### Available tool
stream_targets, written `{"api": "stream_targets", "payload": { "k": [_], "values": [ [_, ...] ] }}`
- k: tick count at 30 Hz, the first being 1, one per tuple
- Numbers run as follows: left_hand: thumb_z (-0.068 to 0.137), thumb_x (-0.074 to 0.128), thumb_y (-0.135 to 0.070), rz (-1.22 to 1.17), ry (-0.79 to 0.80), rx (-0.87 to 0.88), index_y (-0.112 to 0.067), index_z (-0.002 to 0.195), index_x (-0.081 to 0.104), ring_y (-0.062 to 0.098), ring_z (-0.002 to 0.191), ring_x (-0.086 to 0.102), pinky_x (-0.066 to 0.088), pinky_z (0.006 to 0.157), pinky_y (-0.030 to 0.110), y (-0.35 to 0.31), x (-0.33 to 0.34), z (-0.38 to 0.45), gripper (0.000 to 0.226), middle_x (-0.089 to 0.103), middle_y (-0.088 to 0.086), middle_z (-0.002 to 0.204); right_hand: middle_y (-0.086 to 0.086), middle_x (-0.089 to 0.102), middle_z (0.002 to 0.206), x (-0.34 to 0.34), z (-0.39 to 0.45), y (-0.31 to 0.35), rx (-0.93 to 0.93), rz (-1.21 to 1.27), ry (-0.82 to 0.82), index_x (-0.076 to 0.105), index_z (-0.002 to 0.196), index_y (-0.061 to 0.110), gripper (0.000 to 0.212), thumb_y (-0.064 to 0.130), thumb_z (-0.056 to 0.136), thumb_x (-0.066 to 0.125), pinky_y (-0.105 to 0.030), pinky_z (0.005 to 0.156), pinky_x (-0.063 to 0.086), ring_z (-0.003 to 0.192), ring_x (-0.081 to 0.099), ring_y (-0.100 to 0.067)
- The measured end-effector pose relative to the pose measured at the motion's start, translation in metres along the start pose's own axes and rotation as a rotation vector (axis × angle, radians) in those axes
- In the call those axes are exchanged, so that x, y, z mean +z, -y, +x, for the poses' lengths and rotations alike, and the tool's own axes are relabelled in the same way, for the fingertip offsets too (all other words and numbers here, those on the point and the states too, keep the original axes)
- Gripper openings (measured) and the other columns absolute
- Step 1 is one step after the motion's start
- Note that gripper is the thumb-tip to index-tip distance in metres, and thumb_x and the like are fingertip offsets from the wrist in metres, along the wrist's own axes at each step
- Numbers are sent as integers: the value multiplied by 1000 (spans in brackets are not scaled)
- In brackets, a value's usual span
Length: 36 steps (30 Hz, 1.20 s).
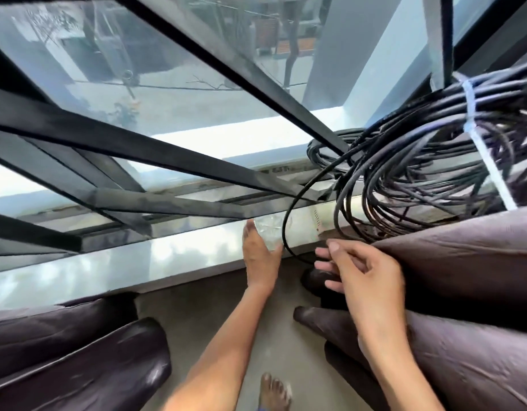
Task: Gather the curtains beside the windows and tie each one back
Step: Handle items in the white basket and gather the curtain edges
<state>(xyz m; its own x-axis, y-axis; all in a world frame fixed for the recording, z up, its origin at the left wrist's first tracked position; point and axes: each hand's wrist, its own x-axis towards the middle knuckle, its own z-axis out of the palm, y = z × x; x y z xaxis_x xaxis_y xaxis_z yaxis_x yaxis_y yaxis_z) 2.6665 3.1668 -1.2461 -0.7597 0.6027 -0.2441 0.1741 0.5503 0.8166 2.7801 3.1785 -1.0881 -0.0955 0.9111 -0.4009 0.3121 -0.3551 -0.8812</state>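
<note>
Reaching forward over the sill, the left hand (260, 259) lies against a small crumpled piece of clear plastic (269, 229), thumb on one side and palm beneath it; whether the fingers curl round the plastic or merely touch it cannot be told, since they are hidden behind the hand. The right hand (364, 277) hovers near the edge of the dark brown-purple curtain (463, 262) on the right side, its fingers loosely spread and slightly bent, holding nothing, the fingertips just beside the fabric's fold. That curtain is a smooth, faintly glossy cloth bunched into thick rounded pleats, running from the right edge down toward the floor. A matching gathered curtain (78, 351) of the same dark sheen lies in soft tubular folds at the lower left, well apart from both hands.

Between them stretches a polished pale stone windowsill (137, 259), reflective and flat. Above it stand glass panes crossed by flat black metal window bars (137, 143). On the right end of the sill sits a thick coil of black rubbery cables (419, 161), round in section, bound with a white plastic tie (475, 137); one loose black loop (288, 221) hangs down just beside the left hand. Below, a bare foot (275, 393) rests on the matt grey concrete floor (203, 321).
</note>
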Motion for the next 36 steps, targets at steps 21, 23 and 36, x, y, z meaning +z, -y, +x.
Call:
{"api": "stream_targets", "payload": {
  "k": [21,23,36],
  "values": [
    [56,89,-19,-96,132,115,-24,117,60,3,103,61,46,88,18,19,-216,-205,69,65,-15,108,1,75,78,10,-175,-25,-3,2,92,71,91,13,15,2,89,61,-17,66,53,71,71,-9],
    [58,87,-25,-71,211,154,-21,118,60,3,105,60,45,89,17,16,-245,-233,66,65,-13,112,-1,74,78,-2,-206,-31,8,32,48,70,93,8,14,1,90,59,-14,63,51,69,71,-8],
    [61,86,-25,15,577,447,-18,118,59,3,107,60,44,93,18,-40,-275,-348,64,64,-10,115,-10,74,84,-136,-347,-78,107,83,-320,70,91,8,10,12,91,60,-15,55,50,65,70,-6]
  ]
}}
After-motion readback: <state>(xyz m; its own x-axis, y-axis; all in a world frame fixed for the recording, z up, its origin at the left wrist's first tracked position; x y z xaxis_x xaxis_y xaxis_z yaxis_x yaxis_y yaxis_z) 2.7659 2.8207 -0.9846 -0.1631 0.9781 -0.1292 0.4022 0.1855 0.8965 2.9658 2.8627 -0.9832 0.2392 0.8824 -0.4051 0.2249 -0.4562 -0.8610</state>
